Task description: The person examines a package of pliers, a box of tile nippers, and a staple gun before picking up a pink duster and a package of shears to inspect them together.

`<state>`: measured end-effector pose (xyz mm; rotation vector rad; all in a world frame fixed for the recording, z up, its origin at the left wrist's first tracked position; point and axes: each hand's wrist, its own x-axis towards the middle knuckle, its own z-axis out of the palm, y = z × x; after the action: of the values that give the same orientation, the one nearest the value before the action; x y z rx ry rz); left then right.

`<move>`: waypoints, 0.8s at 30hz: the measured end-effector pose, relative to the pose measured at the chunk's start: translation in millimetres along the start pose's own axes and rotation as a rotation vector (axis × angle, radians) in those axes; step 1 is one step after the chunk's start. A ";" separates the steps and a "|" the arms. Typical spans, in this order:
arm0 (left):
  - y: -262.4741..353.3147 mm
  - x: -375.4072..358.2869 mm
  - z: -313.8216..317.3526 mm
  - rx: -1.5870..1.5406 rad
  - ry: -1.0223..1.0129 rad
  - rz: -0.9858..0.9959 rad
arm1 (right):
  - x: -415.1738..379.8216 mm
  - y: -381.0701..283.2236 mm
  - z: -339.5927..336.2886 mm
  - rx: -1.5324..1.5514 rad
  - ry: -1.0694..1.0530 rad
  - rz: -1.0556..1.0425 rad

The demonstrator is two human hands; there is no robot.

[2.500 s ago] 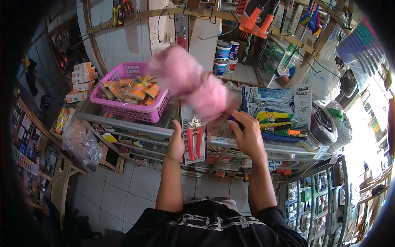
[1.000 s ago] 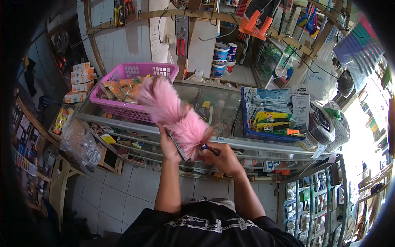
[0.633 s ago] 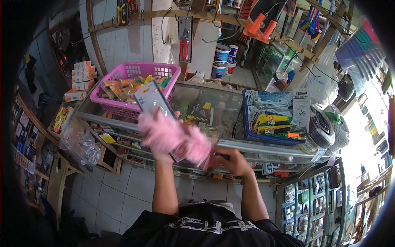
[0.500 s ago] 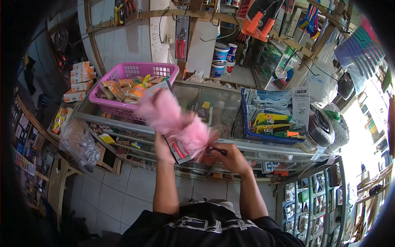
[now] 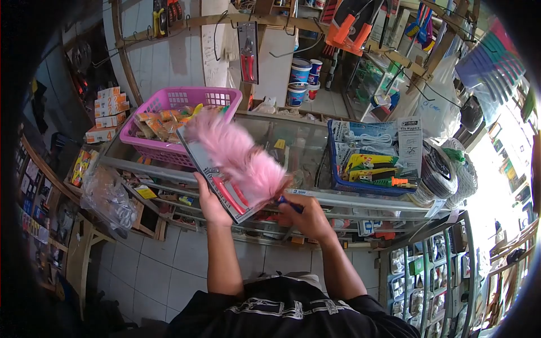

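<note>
My left hand (image 5: pixel 213 205) supports a blister-carded pair of red-handled pruning shears (image 5: pixel 230 194) from below, fingers hidden behind the card. The pack is tilted above the counter's front edge. In my right hand (image 5: pixel 310 219), closed around a dark blue handle, is a pink feather duster (image 5: pixel 245 155). Its fluffy head lies across the face of the pack and covers the upper part. Just behind the pack stands a pink plastic basket (image 5: pixel 160 153) holding several small filled packets.
A glass display counter (image 5: pixel 304 135) spans the view in front of me. On its right side sit a blue tray (image 5: pixel 366 190) of packaged tools and coils of rope (image 5: pixel 442 174). Wire hooks and a hanging shears pack (image 5: pixel 248 53) are overhead.
The duster's blurred head has shifted over the pack, and its feathers now look sharper. More of the pack's left edge and red handles shows. Both hands keep their holds.
</note>
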<state>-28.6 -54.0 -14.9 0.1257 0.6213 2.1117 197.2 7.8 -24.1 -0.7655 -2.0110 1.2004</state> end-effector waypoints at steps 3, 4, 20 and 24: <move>4.0 33.6 -17.9 -0.273 -0.495 -0.389 | 2.3 -12.8 -13.0 -0.085 -0.153 -0.091; 10.8 41.7 -11.9 -0.395 -0.516 -0.633 | 5.1 -18.3 -10.2 -0.104 -0.046 -0.109; -39.1 41.4 -57.1 -0.322 -0.800 -0.257 | -26.9 -14.7 -33.0 -0.142 0.117 0.062; -42.5 13.6 -12.0 -0.114 -0.381 -0.190 | -21.5 -16.3 -39.4 -0.143 0.085 -0.007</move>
<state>-8.7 -28.0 -47.5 0.3802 0.2732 1.8674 238.7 5.2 -0.5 -0.8635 -2.0428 1.0113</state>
